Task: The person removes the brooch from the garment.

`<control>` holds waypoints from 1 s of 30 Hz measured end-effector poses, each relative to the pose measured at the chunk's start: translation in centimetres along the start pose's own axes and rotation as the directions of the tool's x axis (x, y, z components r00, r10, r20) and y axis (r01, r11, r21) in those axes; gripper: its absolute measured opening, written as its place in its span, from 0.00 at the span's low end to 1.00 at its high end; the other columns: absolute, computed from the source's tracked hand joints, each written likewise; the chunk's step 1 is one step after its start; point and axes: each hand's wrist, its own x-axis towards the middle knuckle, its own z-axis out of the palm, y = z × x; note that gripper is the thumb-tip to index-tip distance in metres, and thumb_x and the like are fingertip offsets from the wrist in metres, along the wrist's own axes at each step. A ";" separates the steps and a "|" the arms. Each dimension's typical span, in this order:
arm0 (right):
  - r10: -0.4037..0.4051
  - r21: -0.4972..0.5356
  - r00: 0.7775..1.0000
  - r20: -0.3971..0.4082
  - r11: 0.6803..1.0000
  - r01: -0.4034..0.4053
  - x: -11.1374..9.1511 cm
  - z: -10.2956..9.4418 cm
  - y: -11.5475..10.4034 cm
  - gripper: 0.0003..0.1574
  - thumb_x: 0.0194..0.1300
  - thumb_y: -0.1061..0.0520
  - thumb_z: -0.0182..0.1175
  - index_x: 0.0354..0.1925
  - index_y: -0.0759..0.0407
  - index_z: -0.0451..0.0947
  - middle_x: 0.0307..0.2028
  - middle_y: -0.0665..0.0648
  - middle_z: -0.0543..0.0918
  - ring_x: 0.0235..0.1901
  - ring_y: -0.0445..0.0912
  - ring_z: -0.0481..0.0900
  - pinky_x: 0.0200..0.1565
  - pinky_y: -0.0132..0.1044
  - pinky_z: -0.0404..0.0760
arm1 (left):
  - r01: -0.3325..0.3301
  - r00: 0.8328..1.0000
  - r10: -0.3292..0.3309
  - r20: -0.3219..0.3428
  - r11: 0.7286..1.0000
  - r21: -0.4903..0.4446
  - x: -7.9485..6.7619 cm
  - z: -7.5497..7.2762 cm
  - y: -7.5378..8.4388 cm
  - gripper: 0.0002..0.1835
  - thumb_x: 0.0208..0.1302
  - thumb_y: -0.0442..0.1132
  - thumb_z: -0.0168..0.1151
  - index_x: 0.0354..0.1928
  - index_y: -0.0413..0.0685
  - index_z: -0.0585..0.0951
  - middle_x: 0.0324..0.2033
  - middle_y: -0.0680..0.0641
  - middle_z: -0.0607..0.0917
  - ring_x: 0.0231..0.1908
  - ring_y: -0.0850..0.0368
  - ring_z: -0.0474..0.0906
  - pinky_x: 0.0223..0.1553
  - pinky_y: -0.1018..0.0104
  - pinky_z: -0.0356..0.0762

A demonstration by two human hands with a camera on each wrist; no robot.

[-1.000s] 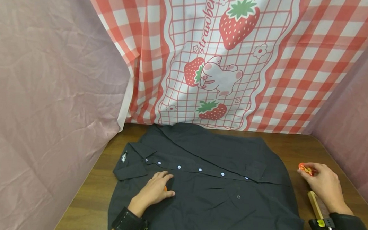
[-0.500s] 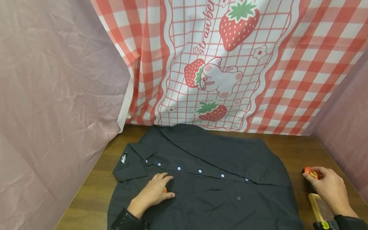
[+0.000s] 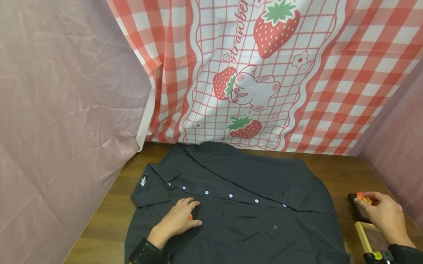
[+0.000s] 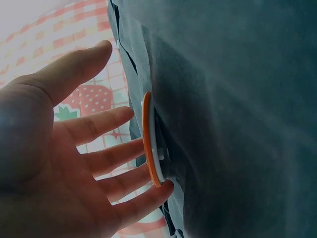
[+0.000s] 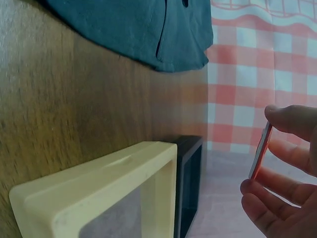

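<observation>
A dark collared shirt [image 3: 227, 236] with white buttons lies spread on the table. Over its front is my left hand [image 3: 175, 221], fingers extended. In the left wrist view, those fingers touch a thin curved piece with an orange rim and white back [image 4: 150, 139], standing on edge against the shirt; the thumb is apart from it. At the right, my right hand [image 3: 388, 217] pinches a flat red-orange piece with a yellow pattern [image 3: 367, 199] between thumb and fingers. The right wrist view has this piece [image 5: 260, 150] edge-on, above the black tray's far side; its exact kind is unclear.
A pale yellow-rimmed tray [image 3: 362, 237] and a black tray [image 3: 352, 205] stand side by side right of the shirt, partly hidden by my right hand and wrist. A checked strawberry cloth [image 3: 251, 50] hangs behind; pink cloths [image 3: 65, 120] border both sides.
My right hand has shifted to the right and slightly down with the red-orange piece, uncovering more of both trays. The left hand has stayed in place.
</observation>
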 end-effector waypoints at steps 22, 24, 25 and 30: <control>0.158 -0.076 0.987 0.042 0.985 -0.155 0.0 0.1 1.9 0.35 0.61 0.44 0.67 0.45 0.78 0.76 0.42 0.79 0.79 0.36 0.71 0.77 0.33 0.57 0.73 | -0.005 1.000 0.005 -0.022 1.000 -0.005 0.0 0.2 -0.5 0.31 0.58 0.49 0.70 0.61 0.42 0.76 0.65 0.35 0.71 0.66 0.36 0.65 0.63 0.39 0.67; 0.167 -0.082 0.985 0.048 0.983 -0.163 0.0 0.1 2.0 0.35 0.61 0.44 0.67 0.46 0.77 0.76 0.43 0.80 0.79 0.37 0.72 0.76 0.34 0.58 0.72 | -0.009 1.000 0.009 -0.024 1.000 -0.005 0.0 0.2 -0.5 0.31 0.58 0.49 0.69 0.61 0.42 0.76 0.65 0.35 0.72 0.66 0.36 0.65 0.63 0.39 0.67; 0.164 -0.083 0.985 0.052 0.984 -0.160 0.1 0.1 2.1 0.36 0.61 0.44 0.67 0.46 0.78 0.76 0.42 0.80 0.79 0.37 0.72 0.76 0.35 0.59 0.72 | -0.012 1.000 0.012 -0.027 1.000 -0.005 0.0 0.1 -0.5 0.31 0.58 0.50 0.69 0.61 0.42 0.76 0.65 0.35 0.72 0.66 0.36 0.65 0.63 0.39 0.67; 0.144 -0.092 0.989 0.045 0.986 -0.140 0.4 0.1 2.3 0.31 0.60 0.50 0.68 0.44 0.79 0.76 0.40 0.79 0.80 0.38 0.73 0.76 0.36 0.60 0.72 | -0.028 0.999 0.028 -0.044 1.000 0.004 0.1 0.1 -0.5 0.30 0.58 0.49 0.69 0.60 0.42 0.77 0.64 0.35 0.72 0.66 0.36 0.65 0.63 0.38 0.68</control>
